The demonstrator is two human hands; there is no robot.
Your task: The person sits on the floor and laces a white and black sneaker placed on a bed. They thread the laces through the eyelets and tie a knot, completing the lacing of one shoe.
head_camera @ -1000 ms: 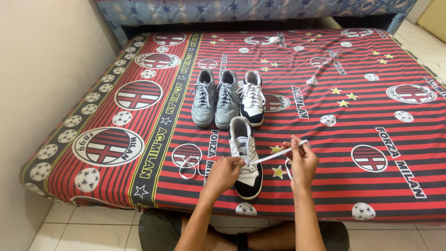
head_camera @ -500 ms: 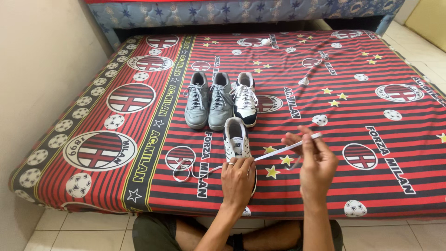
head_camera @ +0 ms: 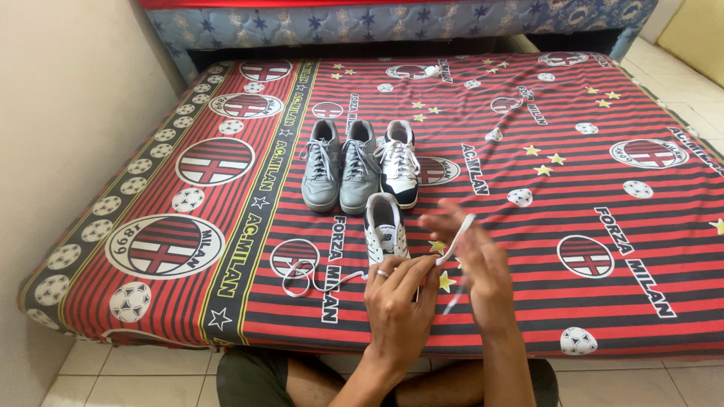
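Two hands are now drawn nearer over the white-and-black lace-up sneaker (head_camera: 383, 230) on the bed's near edge: the left hand (head_camera: 400, 301) and right hand (head_camera: 473, 264) pinch the flat white shoelace (head_camera: 457, 237), its other end left trailing leftward.

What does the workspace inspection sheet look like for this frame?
Surface: red-and-black striped sheet on a low mattress.
Job's things: white sneaker nearest the hands; white lace pulled up, other end looped on the sheet.
Clutter: grey sneaker pair and second white sneaker side by side behind.
Grippers: left hand and right hand both pinch the lace.
Cables: nothing seen.
Surroundings: beige wall, tiled floor, blue mattress behind.
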